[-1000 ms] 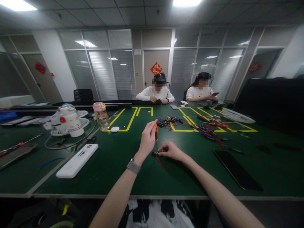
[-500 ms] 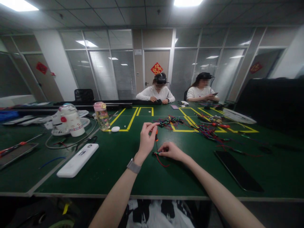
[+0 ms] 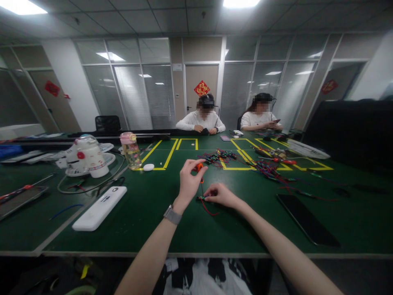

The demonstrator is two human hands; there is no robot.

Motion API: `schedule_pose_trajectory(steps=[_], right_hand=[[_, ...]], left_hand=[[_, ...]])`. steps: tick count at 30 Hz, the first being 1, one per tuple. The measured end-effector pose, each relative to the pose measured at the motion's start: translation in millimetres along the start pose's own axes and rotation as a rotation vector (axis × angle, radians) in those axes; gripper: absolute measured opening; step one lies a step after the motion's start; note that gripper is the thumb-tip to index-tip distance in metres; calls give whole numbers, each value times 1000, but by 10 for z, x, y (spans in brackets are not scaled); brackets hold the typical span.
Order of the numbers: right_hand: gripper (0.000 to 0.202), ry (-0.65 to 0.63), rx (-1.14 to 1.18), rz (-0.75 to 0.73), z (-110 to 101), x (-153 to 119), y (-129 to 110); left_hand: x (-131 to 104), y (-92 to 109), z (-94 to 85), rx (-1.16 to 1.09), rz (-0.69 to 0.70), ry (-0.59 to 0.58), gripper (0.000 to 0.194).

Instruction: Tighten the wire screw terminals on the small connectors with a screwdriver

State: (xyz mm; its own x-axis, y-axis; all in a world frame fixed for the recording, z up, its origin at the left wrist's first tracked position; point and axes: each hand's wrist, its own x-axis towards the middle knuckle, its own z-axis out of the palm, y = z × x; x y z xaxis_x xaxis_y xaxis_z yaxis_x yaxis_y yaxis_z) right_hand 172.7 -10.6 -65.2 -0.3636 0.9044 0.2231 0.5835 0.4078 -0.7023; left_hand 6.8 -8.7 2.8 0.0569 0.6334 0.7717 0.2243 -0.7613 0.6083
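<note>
My left hand (image 3: 189, 180) has thumb and fingers around the orange and black handle of a screwdriver (image 3: 200, 167). The screwdriver stands nearly upright, its thin shaft reaching down to a small green circuit board (image 3: 200, 198) on the table. Whether the tip sits in a screw is too small to make out. From the right, my right hand (image 3: 222, 196) pinches the board's edge between thumb and forefinger. A red wire (image 3: 210, 211) trails from the board toward me.
Beyond my hands lies a heap of small wired boards (image 3: 219, 157), with another pile (image 3: 270, 170) to the right. A black phone (image 3: 308, 220) is at right, a white power bank (image 3: 100, 208) at left. A bottle (image 3: 131, 151) stands farther back. Two people sit opposite.
My left thumb and fingers have shifted on the screwdriver handle, so more of its orange part shows between them. My right hand and the board stay in place.
</note>
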Motion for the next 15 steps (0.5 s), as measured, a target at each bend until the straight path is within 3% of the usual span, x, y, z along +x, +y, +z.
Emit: schedule_pose_trajectory(steps=[5,10,15], right_hand=[[17,-3,-7,0,3,7,14],[19,-12,11,-12,10,12,43],[18,0,10,-8,16,9,43]], left_hand=[[-3,25,-16,73,8,-16,26],[-3,-30,16,-47,-3,-90,35],[-7,-39,32,-54,-7,-38,30]])
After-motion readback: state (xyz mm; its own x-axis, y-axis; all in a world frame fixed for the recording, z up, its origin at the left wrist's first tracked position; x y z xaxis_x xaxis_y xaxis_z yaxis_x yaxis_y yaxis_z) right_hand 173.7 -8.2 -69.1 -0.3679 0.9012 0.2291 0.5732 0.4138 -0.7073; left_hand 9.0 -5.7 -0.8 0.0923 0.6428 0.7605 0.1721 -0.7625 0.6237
